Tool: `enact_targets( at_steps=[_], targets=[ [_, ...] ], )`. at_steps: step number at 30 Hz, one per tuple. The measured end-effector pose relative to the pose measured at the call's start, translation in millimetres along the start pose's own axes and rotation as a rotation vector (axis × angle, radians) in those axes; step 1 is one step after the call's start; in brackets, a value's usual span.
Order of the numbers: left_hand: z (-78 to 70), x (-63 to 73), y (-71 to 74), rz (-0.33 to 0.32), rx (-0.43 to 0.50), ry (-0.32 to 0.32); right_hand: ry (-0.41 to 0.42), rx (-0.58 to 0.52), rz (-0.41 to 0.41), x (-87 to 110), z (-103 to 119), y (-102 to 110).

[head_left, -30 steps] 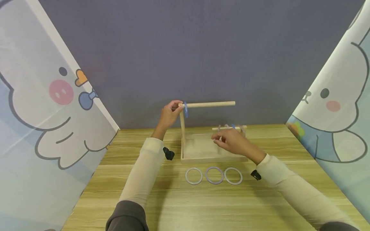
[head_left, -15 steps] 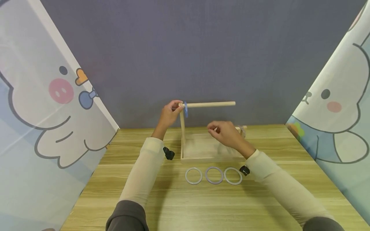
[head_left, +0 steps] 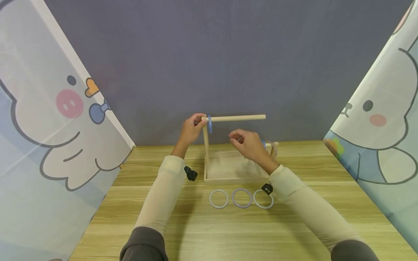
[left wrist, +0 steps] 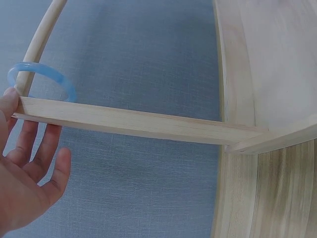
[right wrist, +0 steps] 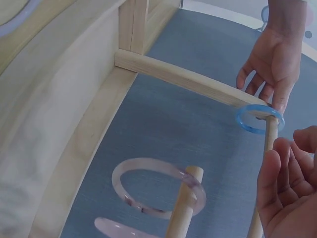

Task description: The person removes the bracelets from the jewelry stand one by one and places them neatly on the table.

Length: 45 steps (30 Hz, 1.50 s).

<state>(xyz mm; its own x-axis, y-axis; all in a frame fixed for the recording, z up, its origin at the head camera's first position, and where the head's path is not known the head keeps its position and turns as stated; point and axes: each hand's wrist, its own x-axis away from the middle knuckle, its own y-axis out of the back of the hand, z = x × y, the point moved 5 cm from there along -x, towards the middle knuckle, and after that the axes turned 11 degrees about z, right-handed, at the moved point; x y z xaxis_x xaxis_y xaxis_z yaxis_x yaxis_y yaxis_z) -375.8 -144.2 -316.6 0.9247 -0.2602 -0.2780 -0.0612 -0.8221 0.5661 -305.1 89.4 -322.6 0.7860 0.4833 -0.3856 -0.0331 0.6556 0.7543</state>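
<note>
My left hand (head_left: 192, 128) grips the top corner of a wooden bangle stand's post (head_left: 206, 139), thumb on the near side and other fingers behind. A blue bangle (head_left: 210, 125) hangs on the upper bar (head_left: 241, 118), close to that corner. My right hand (head_left: 250, 148) hovers over the stand below the upper bar, fingers loosely curled, nothing visible between them. In the right wrist view, a translucent bangle with purplish marks (right wrist: 117, 181) hangs round the lower peg (right wrist: 179, 218). In the head view my right hand hides much of this peg.
Three bangles lie in a row before the stand's tray base (head_left: 238, 181): a white one (head_left: 219, 207), a purple one (head_left: 242, 207) and another white one (head_left: 263, 208). A grey backdrop (head_left: 209, 65) stands behind, with printed cartoon panels at both sides.
My right hand has moved left and upward, from in front of the lower peg toward the upper bar. My left hand stays on the post's top, and the blue bangle keeps its place.
</note>
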Motion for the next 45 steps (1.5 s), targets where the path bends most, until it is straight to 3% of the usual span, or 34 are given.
enact_targets(
  at_steps=[23, 45],
  targets=[
    [-1.2, -1.2, 0.7, -0.007, 0.003, -0.005, -0.114, -0.147, -0.08, -34.4, 3.6, -17.6],
    [0.0, -1.5, 0.5, -0.006, 0.008, 0.009, -0.202, -0.319, -0.097, -62.8, 14.0, -45.3]
  ],
)
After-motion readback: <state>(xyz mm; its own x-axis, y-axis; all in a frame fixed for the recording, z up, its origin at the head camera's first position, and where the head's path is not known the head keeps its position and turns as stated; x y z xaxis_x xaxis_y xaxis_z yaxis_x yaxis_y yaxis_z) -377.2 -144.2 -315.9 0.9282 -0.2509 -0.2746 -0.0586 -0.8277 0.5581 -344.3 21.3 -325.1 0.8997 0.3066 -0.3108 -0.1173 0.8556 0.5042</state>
